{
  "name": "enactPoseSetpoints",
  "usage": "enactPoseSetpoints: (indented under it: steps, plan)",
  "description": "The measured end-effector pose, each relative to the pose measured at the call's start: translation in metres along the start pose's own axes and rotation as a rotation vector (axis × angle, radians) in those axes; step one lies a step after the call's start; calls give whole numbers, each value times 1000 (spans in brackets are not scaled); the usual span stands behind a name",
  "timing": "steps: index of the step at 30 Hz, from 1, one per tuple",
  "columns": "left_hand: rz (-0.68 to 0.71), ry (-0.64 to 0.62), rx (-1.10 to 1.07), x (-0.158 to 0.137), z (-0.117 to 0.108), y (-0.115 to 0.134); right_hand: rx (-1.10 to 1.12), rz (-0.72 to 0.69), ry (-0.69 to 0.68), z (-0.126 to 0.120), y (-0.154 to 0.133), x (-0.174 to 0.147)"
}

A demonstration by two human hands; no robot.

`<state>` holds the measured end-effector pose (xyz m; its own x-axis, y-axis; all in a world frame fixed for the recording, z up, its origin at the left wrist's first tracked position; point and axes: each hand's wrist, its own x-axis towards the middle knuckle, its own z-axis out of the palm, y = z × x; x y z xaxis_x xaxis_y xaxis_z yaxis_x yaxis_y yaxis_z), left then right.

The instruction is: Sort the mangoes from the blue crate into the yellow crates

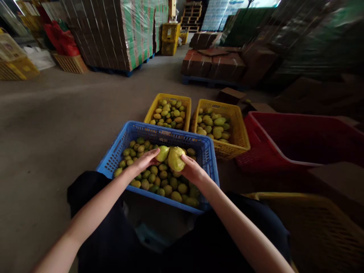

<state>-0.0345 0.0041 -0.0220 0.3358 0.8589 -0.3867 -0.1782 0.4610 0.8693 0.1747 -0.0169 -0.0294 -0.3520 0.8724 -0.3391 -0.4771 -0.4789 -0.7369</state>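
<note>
My left hand [146, 159] is closed on a green-yellow lemon [163, 153]. A larger, bumpy yellow lemon [176, 159] is gripped in my right hand [193, 170], close beside the first one. Both fruits are held above a blue plastic crate [167, 202], which has many green and yellow lemons [152, 178] in its bottom. The fingers beneath each fruit are partly hidden. Just beyond the blue crate stand two yellow crates, the left one [173, 96] holding smaller lemons and the right one [241, 132] holding larger, greener ones.
To the right are a red bin [284, 162] and a yellow crate [284, 196] by my right leg. Cardboard pieces [231, 94] lie on the floor behind. Farther off stand wrapped carton stacks [139, 30], flat brown bundles on a blue pallet [210, 81], and stacked yellow crates [170, 36].
</note>
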Motion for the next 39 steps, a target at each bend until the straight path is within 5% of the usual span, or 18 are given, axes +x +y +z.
enactPoseSetpoints:
  steps: [8,13,15,19,22,28,31,33,36,39]
  plan:
    - [29,-76,188,-9,3,-1,-18,81,-20,10,-7,-6]
    - [115,27,457,-4,1,-12,-123,118,54,18,-1,-7]
    - [300,48,588,-3,-1,-10,-320,-42,140,19,0,-8]
    - [654,72,731,-10,2,2,-902,-619,345,15,-4,-10]
    - [811,66,831,-18,8,6,-1183,-955,311,12,-5,-12]
    - [996,-2,915,-22,13,2,-1331,-1218,202,8,1,-16]
    - [931,-9,867,-23,15,2,-1250,-1170,180,12,0,-20]
    - [826,0,775,-23,17,2,-1092,-1016,179,17,-1,-22]
    - [571,78,522,-20,24,1,-683,-646,220,26,1,-20]
    - [170,150,264,-12,31,0,-251,-203,190,31,4,-13]
